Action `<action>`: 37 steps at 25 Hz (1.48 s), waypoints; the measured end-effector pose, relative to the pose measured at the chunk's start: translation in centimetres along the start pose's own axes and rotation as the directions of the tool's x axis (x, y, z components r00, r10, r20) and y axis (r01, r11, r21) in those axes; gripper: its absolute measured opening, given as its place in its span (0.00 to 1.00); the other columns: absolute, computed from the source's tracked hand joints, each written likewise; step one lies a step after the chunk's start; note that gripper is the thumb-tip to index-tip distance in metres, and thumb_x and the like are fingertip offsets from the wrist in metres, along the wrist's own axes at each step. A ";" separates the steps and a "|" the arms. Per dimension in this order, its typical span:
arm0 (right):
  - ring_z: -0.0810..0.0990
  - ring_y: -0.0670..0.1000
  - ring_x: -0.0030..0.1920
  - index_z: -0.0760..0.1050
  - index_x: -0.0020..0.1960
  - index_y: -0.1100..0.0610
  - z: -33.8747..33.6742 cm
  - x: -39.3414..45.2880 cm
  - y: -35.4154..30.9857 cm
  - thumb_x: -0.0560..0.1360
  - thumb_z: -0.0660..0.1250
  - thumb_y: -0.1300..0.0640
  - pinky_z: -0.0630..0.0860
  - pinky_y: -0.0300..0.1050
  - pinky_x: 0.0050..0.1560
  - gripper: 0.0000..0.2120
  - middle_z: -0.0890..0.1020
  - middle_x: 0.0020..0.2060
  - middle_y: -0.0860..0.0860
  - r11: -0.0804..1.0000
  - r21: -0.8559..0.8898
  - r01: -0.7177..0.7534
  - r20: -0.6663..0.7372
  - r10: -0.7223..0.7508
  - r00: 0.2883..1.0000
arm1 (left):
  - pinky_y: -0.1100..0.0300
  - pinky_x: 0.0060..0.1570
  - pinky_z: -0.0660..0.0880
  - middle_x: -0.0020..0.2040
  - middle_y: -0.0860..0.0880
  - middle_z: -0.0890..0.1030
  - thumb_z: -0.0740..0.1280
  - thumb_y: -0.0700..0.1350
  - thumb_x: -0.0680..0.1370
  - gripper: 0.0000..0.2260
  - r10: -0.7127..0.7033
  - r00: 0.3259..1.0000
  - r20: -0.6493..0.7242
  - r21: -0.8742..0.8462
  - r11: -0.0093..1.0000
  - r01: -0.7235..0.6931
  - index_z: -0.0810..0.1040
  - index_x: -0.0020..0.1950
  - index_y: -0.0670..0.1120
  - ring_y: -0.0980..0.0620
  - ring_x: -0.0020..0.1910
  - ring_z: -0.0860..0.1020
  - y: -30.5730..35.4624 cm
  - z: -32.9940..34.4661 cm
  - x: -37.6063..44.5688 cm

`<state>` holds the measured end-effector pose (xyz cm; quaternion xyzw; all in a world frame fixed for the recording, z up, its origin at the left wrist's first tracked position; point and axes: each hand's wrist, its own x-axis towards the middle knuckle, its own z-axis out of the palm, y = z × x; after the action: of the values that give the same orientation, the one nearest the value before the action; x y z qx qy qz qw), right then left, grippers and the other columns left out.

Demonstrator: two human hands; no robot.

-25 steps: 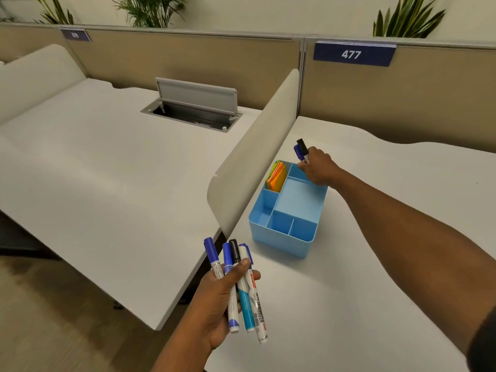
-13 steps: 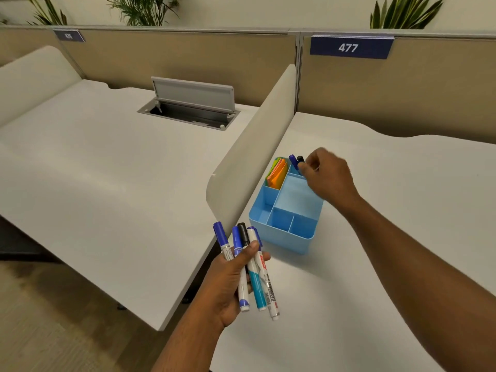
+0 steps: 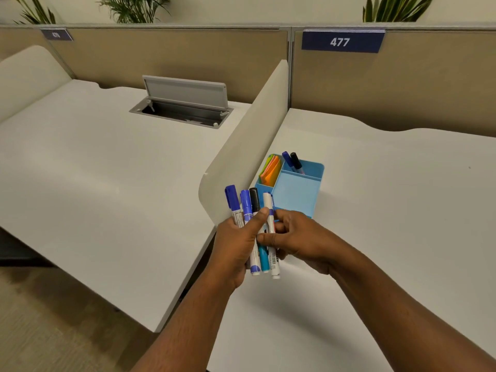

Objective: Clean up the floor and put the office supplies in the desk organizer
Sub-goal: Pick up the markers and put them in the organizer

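Note:
A light blue desk organizer (image 3: pixel 295 194) stands on the right desk beside the curved divider. Two markers (image 3: pixel 293 162), one blue-capped and one black-capped, lean in its far compartment. Bright sticky notes (image 3: pixel 270 169) fill its left compartment. My left hand (image 3: pixel 237 245) grips a bunch of markers (image 3: pixel 251 210), several of them, caps pointing up, just in front of the organizer. My right hand (image 3: pixel 300 237) pinches the rightmost marker of that bunch, the white-bodied one (image 3: pixel 269 218), between thumb and fingers.
A curved cream divider (image 3: pixel 247 146) separates the two white desks. An open grey cable hatch (image 3: pixel 185 100) sits in the left desk. Beige partition walls with a "477" sign (image 3: pixel 341 41) run along the back. Wooden floor (image 3: pixel 40 331) shows at lower left.
My right hand let go of the two markers in the organizer's far compartment, drew back and took hold of a marker in my left hand. My left hand rose toward the organizer.

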<state>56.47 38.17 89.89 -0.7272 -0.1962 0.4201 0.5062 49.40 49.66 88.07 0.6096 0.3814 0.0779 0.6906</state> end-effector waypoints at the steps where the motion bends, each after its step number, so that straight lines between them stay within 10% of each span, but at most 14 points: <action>1: 0.85 0.51 0.46 0.74 0.58 0.54 -0.5 0.2 0.0 0.74 0.69 0.53 0.82 0.42 0.43 0.14 0.84 0.48 0.51 1.000 0.020 -0.007 0.035 0.007 0.999 | 0.59 0.32 0.81 0.44 0.49 0.84 0.70 0.63 0.62 0.27 0.035 0.999 -0.008 0.050 0.998 -0.035 0.76 0.57 0.51 0.49 0.40 0.85 0.1 0.1 0.2; 6: 0.83 0.49 0.42 0.78 0.49 0.53 -5.1 1.9 -1.4 0.74 0.71 0.57 0.82 0.42 0.40 0.05 0.83 0.42 0.49 0.993 -0.065 0.103 -0.227 -0.115 0.967 | 0.65 0.26 0.74 0.32 0.51 0.79 0.71 0.58 0.70 0.24 0.033 0.999 -0.039 -0.061 0.997 -0.036 0.77 0.57 0.42 0.55 0.29 0.78 0.7 -0.9 1.5; 11: 0.80 0.53 0.52 0.74 0.62 0.56 -11.5 7.4 -2.2 0.74 0.70 0.53 0.78 0.51 0.55 0.18 0.81 0.55 0.52 0.958 -0.282 0.050 -0.706 -0.243 0.665 | 0.59 0.31 0.79 0.31 0.48 0.78 0.70 0.56 0.68 0.21 -0.006 0.998 0.066 -0.261 0.965 0.023 0.76 0.55 0.44 0.51 0.29 0.78 0.6 -1.8 1.9; 22: 0.72 0.53 0.44 0.74 0.52 0.59 -14.3 12.0 0.3 0.69 0.75 0.49 0.66 0.45 0.42 0.19 0.80 0.50 0.57 0.757 -0.584 -0.295 -0.586 -0.142 0.798 | 0.60 0.29 0.78 0.29 0.49 0.78 0.67 0.48 0.78 0.06 -0.014 0.999 0.038 -0.249 0.968 0.023 0.75 0.47 0.46 0.53 0.26 0.77 1.7 -1.6 4.1; 27: 0.74 0.56 0.57 0.67 0.66 0.57 -13.5 10.5 2.4 0.70 0.72 0.42 0.70 0.46 0.49 0.32 0.74 0.61 0.57 0.877 -0.447 -0.174 -0.677 -0.205 0.707 | 0.62 0.27 0.72 0.29 0.49 0.73 0.62 0.48 0.77 0.07 -0.063 0.983 0.173 -0.345 0.931 0.120 0.73 0.43 0.45 0.55 0.26 0.71 3.4 0.7 5.4; 32: 0.57 0.54 0.76 0.49 0.77 0.55 -8.7 8.7 5.7 0.75 0.58 0.35 0.60 0.50 0.71 0.40 0.56 0.77 0.53 0.956 -0.267 -0.117 -0.769 -0.139 0.625 | 0.58 0.44 0.78 0.37 0.50 0.81 0.61 0.46 0.81 0.05 0.173 0.959 0.224 -0.150 0.978 -0.142 0.75 0.49 0.47 0.54 0.37 0.79 6.0 5.9 8.1; 37: 0.62 0.46 0.73 0.64 0.73 0.51 -4.1 5.8 7.9 0.77 0.54 0.37 0.57 0.43 0.72 0.29 0.66 0.73 0.48 0.795 -0.595 0.118 -0.561 -0.516 0.647 | 0.58 0.47 0.80 0.55 0.45 0.81 0.59 0.47 0.82 0.07 0.340 0.903 0.264 0.060 0.928 -0.367 0.68 0.60 0.48 0.49 0.49 0.81 7.7 9.5 12.2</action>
<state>62.05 36.71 80.92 -0.8878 -0.2221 -0.0545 0.3994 66.56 51.03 89.42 0.7101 0.1782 0.1039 0.6732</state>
